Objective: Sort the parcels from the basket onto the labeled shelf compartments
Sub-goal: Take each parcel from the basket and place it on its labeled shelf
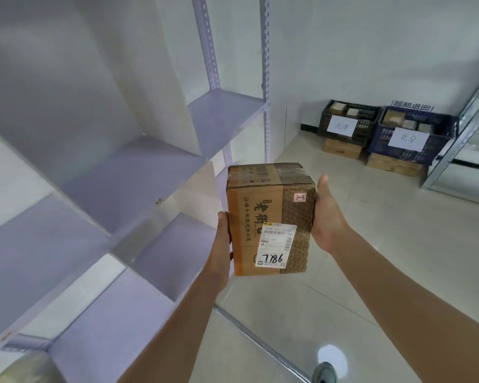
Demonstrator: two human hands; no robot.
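A brown cardboard parcel (270, 217) is held at the centre of the frame between the left hand (223, 239), pressed to its left side, and the right hand (328, 214), pressed to its right side; the fingers are hidden behind it. A white shipping label (277, 244) marked 7786 and a small sticker (299, 197) marked 2-3 are seen on its front. The left of the frame is filled by a pale divided shelf (122, 167). At the upper right, a black crate (346, 123) and a blue crate (409, 150), each labelled, are stacked on cardboard boxes.

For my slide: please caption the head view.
Left hand and right hand hold a cardboard parcel marked 2-3 beside the white shelf.
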